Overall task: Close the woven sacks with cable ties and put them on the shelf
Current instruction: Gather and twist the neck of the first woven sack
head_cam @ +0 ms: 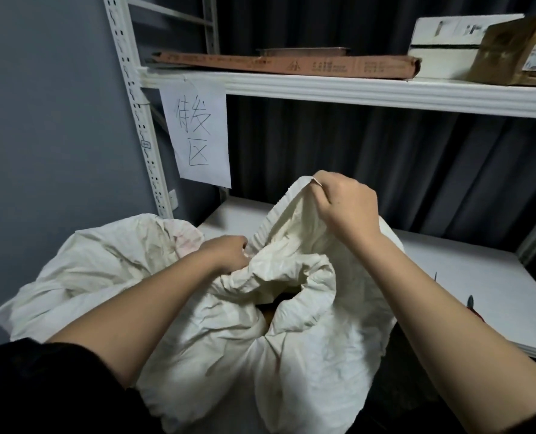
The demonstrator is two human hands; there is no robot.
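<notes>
Head view is taken up mainly by a white metal shelf unit [354,92], set against a grey wall [41,120] on the left and a dark curtain [354,158] behind. Its lower board [463,270] is seen as a pale flat surface running to the right edge. On the upper board a long flat brown carton [291,65] is laid, with a white box [448,42] and a brown cardboard box [517,54] at its right end. A paper sign [197,136] with handwritten characters is fixed to the upper board's front edge beside the perforated upright [135,104].

An open white sack [291,324] is found in the centre foreground, at the front edge of the lower board; whether it rests on the board cannot be told. Its mouth is gathered loosely, with a dark gap left at the middle. A second white sack [103,261], crumpled, is lying just to its left, touching it.

Right hand [345,211] is raised, and the sack's hemmed rim is pinched between its curled fingers and lifted. Left hand [226,255] is lower, with fingers curled into the bunched fabric at the left of the mouth. Dark sleeves are noted at the bottom corners. Small dark and red objects [471,303] at the board's right edge are too small to identify.
</notes>
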